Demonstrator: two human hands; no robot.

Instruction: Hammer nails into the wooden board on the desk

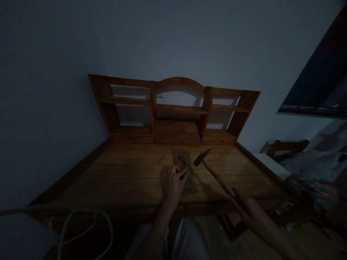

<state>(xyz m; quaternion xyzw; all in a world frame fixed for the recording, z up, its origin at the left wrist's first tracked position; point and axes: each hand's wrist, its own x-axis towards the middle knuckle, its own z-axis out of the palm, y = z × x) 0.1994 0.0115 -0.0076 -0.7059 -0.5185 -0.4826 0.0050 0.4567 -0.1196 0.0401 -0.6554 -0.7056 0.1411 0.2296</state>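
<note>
My right hand [241, 204] is wrapped round the wooden handle of a hammer [215, 175]. The hammer's dark head is up at the left end, right of a brown, crumpled cloth-like piece [192, 184] on the desk. Over that piece, my left hand [175, 182] has its thumb and fingers drawn together in a pinch. Small orange and dark bits [180, 162] lie at its fingertips; the dim light hides what exactly is pinched. A thin dark nail-like stick [162, 157] rests on the wood to the left of the cloth-like piece.
The wooden desk [121, 169] has a shelf unit [177, 108] along its back, against the wall. A pale cable [105, 213] loops at the lower left. On the right stand a chair [288, 146], a white surface [268, 164] and a heap of plastic bags [317, 180].
</note>
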